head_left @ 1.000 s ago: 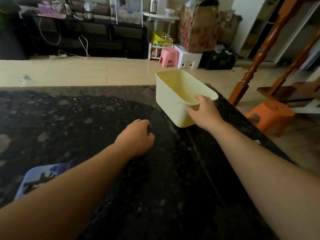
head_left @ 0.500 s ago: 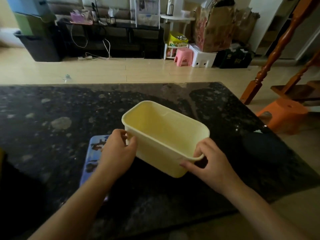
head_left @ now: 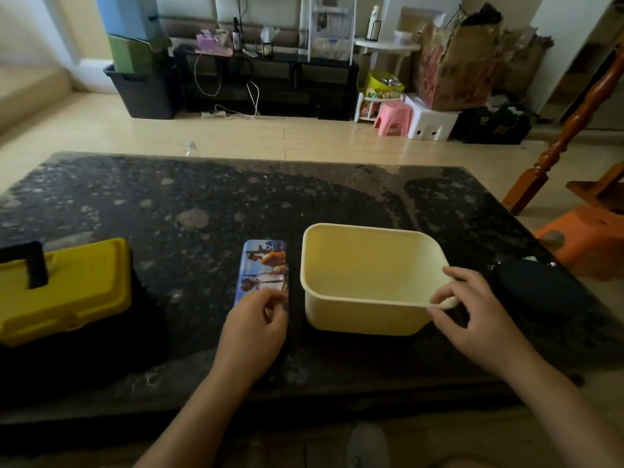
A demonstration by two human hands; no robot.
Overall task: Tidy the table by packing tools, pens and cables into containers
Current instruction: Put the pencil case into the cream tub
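The empty tub (head_left: 364, 315) sits near the front edge of the desk (head_left: 202, 204), right of the middle. The right hand (head_left: 472, 319) pinches its small handle at the near right corner, finger on the rim and thumb beneath. Held by one corner, so light a tub would likely swing or tip if pulled, and could knock the dark pouch (head_left: 537, 292) off the right edge. The left hand (head_left: 253, 325) lies curled on the near end of the printed tin (head_left: 265, 265). Whether it grips I cannot tell, so a lift may slip.
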